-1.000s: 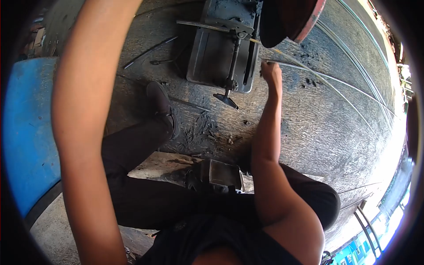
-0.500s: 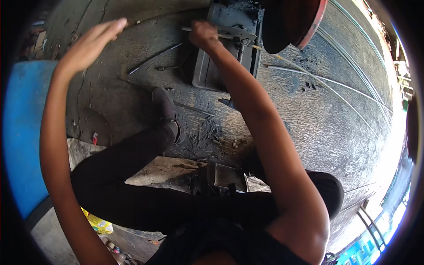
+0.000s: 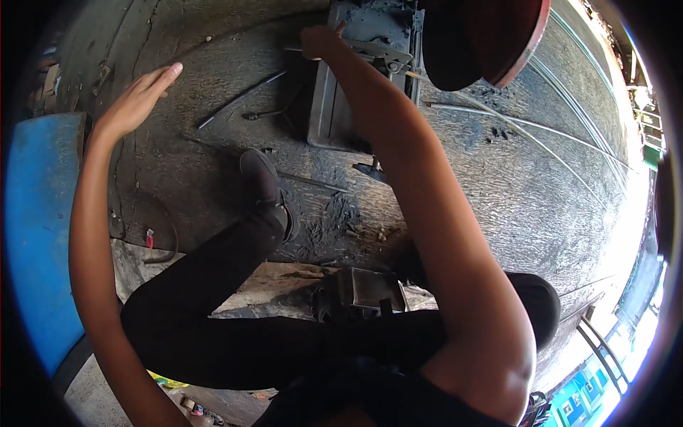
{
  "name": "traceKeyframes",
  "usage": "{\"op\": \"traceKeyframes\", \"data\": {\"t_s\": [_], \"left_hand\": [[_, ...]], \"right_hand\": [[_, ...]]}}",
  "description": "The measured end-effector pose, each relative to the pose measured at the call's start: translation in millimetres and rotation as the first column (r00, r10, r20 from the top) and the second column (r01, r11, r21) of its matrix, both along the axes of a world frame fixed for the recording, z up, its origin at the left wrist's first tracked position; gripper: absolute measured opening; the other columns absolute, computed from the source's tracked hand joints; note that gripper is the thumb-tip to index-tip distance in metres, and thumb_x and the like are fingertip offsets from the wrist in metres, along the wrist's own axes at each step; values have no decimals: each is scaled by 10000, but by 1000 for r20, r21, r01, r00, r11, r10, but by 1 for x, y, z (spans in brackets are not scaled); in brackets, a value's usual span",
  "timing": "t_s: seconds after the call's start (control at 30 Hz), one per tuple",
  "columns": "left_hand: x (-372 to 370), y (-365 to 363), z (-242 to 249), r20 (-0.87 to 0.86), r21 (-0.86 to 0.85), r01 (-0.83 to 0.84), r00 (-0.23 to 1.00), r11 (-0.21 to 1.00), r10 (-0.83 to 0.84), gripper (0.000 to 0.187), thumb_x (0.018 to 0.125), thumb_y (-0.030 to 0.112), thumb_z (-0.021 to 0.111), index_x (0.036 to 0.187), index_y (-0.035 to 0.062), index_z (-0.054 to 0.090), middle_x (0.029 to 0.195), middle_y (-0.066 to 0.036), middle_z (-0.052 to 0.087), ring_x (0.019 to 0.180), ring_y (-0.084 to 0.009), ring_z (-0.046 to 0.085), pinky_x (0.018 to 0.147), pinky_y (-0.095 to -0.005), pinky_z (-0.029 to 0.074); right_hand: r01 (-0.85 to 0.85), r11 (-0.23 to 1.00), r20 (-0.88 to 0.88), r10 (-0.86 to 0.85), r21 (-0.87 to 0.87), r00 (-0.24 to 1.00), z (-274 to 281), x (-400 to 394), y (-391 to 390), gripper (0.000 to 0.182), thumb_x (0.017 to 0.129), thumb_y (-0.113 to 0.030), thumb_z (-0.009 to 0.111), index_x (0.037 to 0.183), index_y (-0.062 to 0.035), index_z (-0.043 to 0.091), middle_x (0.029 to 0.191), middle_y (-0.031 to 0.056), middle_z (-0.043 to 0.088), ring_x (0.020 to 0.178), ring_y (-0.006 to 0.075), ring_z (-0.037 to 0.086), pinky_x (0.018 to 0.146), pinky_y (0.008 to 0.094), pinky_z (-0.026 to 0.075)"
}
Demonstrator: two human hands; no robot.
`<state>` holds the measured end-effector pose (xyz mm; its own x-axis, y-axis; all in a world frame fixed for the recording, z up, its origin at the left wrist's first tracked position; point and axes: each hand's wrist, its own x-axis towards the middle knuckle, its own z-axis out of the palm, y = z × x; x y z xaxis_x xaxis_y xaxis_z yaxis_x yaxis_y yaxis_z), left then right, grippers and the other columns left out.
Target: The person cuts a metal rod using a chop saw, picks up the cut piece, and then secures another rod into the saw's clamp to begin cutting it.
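Observation:
My left hand [image 3: 139, 99] hangs in the air at the upper left, palm flat, fingers stretched out and nothing in it. At the top centre my right hand [image 3: 324, 41] is over the left edge of a grey metal tray [image 3: 324, 117], at the end of a thin rod that runs across it. Whether its fingers grip the rod is too small to tell. A metal clamp-like piece [image 3: 393, 62] lies across the tray beside my right forearm. Dark, greasy-looking matter covers the tray's upper part [image 3: 373, 25].
A red-rimmed round container [image 3: 523, 53] stands at the upper right. Long thin rods [image 3: 526, 128] cross the ground on the right. A dark bar [image 3: 242, 99] lies left of the tray, near my shoe [image 3: 260, 178]. A blue panel [image 3: 43, 235] borders the left.
My right hand has shifted slightly left and up, with a finger now raised. My left hand has moved a little left and down. The view has shifted slightly.

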<state>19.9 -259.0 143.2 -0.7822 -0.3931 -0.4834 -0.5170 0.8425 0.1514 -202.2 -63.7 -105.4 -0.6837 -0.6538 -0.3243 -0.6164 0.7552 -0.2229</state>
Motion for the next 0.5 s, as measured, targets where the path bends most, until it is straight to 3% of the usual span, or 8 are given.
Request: {"op": "traceKeyframes", "data": {"t_s": [0.07, 0.13, 0.3, 0.4, 0.47, 0.5], "left_hand": [[0, 0, -2, -2, -10, -2, 1000, 1000, 2, 770, 928, 681, 336, 1428, 105, 445, 1348, -152, 536, 1198, -263, 557, 1040, -404, 380], [-1, -2, -2, -19, 16, 17, 1000, 1000, -17, 943, 839, 802, 340, 1427, 70, 432, 1406, -148, 498, 1211, -289, 556, 1043, -448, 385], [-3, 7, -4, -16, 23, 14, 1000, 1000, -14, 896, 854, 777, 356, 1425, 93, 443, 1411, -140, 495, 1228, -295, 542, 1051, -441, 377], [-9, 11, -7, 12, -48, 32, 999, 998, -32, 860, 873, 752, 359, 1420, 96, 449, 1413, -141, 492, 1277, -300, 497, 1062, -433, 368], [-12, 13, -12, 29, -90, 51, 998, 995, -48, 845, 882, 740, 358, 1417, 93, 453, 1414, -141, 492, 1305, -302, 470, 1068, -428, 364], [-15, 15, -15, 10, -48, 77, 997, 996, -77, 826, 892, 721, 369, 1409, 84, 459, 1412, -156, 489, 1323, -308, 446, 1075, -432, 356]], "right_hand": [[28, 996, 4, -28, -81, 1000, -2, -4, 5, 345, 758, -163, 617, 1089, -103, 696, 1182, 150, 649, 1230, 376, 517, 1010, 799, 124], [29, 997, -8, -29, -73, 1000, -1, -8, 9, 350, 764, -155, 616, 1101, -86, 680, 1174, 168, 647, 1215, 374, 533, 1013, 794, 140], [10, 997, -108, -18, -77, 994, -1, -13, 15, 352, 784, -159, 615, 1117, -59, 662, 1171, 199, 640, 1208, 387, 538, 1008, 798, 156], [-43, 999, -65, 43, -7, 997, -11, -24, 8, 344, 824, -190, 598, 1140, -66, 659, 1196, 179, 633, 1208, 424, 524, 1002, 809, 152], [-28, 999, 145, 25, 21, 989, -23, -32, -3, 342, 811, -173, 584, 1133, -98, 673, 1270, 123, 611, 1290, 398, 452, 999, 823, 111], [-27, 999, 145, 24, 19, 989, -32, -36, -6, 342, 811, -173, 584, 1133, -98, 673, 1270, 123, 611, 1290, 398, 452, 999, 823, 111]]}}
